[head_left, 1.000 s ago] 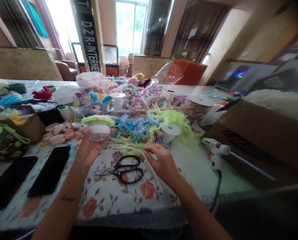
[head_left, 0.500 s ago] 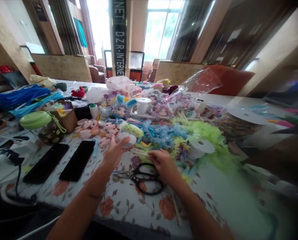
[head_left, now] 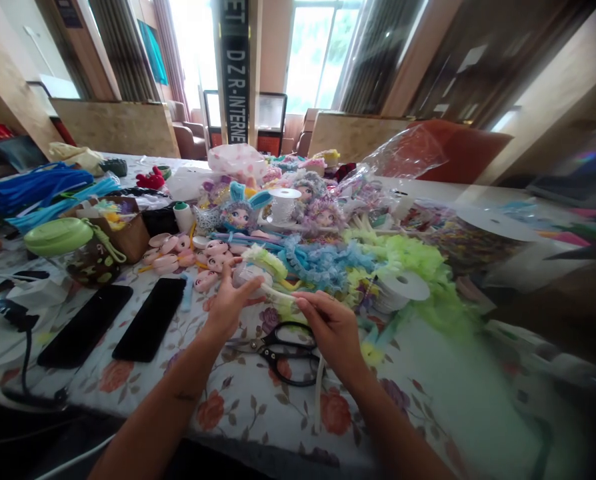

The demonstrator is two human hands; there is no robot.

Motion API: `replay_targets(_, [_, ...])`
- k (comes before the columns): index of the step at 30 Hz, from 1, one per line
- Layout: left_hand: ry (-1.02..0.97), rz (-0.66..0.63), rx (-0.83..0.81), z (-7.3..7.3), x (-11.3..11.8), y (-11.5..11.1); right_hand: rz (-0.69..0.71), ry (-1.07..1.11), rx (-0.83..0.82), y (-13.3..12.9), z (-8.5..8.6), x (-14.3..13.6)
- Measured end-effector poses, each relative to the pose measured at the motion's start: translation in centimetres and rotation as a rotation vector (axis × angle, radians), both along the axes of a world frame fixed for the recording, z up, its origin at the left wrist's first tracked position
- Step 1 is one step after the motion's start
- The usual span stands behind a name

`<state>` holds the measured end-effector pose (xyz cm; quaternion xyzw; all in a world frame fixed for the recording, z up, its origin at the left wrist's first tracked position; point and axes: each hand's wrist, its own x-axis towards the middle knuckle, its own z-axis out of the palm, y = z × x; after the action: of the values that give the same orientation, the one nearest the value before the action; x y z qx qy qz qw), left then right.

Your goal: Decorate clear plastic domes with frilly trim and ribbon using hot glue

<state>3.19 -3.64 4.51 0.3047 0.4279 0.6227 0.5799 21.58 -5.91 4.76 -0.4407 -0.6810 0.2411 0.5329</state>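
Observation:
My left hand is closed around a white rounded piece, which looks like a doll's head from behind, trimmed with fuzzy pale green and yellow. Its face is out of sight. A narrow white strip runs from this piece to my right hand, whose thumb and fingers pinch it. The strip's loose tail hangs down below that hand onto the flowered cloth. Black-handled scissors lie just under my hands, partly opened, blades pointing left.
Two dark phones lie at the left, near a green-lidded jar. Pink doll faces, blue ruffles and yellow-green ruffles fill the middle. White ribbon spools stand among them.
My right hand has moved slightly right and down, and the strip between my hands shows more. Its tail has swung left. The left hand keeps its hold; the whole view has shifted slightly.

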Motion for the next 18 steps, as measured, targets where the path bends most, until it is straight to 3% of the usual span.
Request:
replay_targets(5, [-0.109,-0.086,-0.072,-0.7,0.5,0.1,0.013,-0.007,-0.008,0.1,0.4,-0.4])
replay_targets(18, [0.007,-0.127,-0.063,-0.8,2.0,-1.2,-0.063,0.036,-0.040,1.0,-0.1,-1.3])
